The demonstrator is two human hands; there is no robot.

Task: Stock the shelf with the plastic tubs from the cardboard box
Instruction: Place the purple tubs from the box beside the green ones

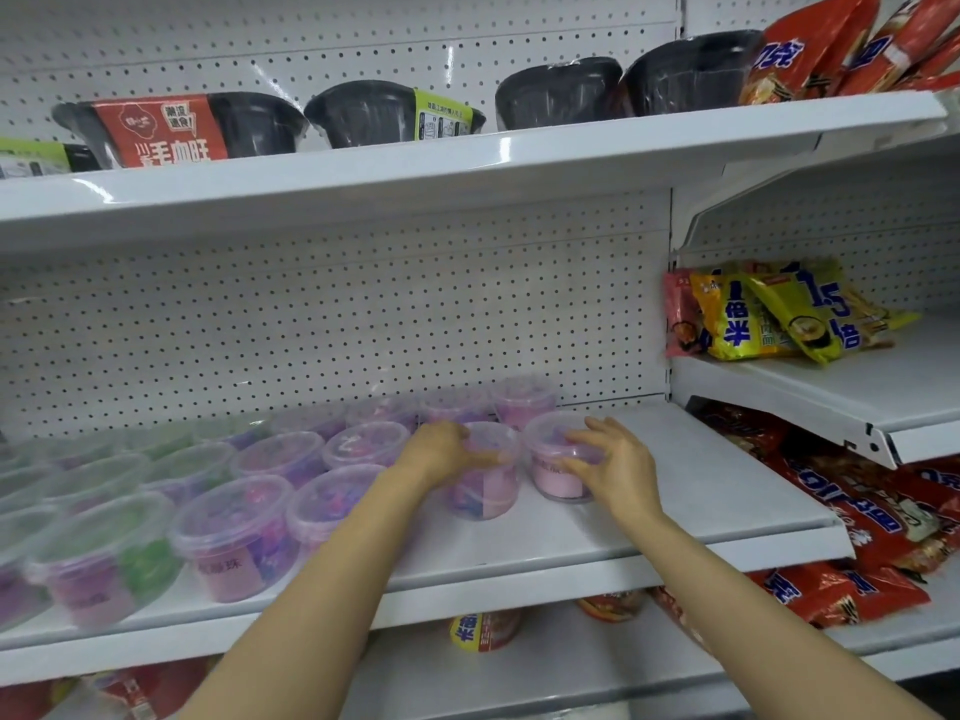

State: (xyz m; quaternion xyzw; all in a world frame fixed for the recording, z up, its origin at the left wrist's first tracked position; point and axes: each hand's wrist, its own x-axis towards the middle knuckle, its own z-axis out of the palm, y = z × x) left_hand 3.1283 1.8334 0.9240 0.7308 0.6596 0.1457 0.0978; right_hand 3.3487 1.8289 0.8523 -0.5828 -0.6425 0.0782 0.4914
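Middle shelf [597, 543], left to right. Rows of lidded plastic tubs [234, 537] fill the left half. The left hand [441, 452] curls over the lid of a pink tub [485, 485]; just beside it, the right hand [615, 467] grips a second pink tub [558, 472], fingers over the lid, thumb on the wall. Bare shelf lies further right. The cardboard box is out of view. Risk: a sideways push could knock the neighbouring tubs out of line.

Both bare arms stretched forward — left hand [439, 449] curled in a grip, right hand [615, 462] fingers spread and cupped.
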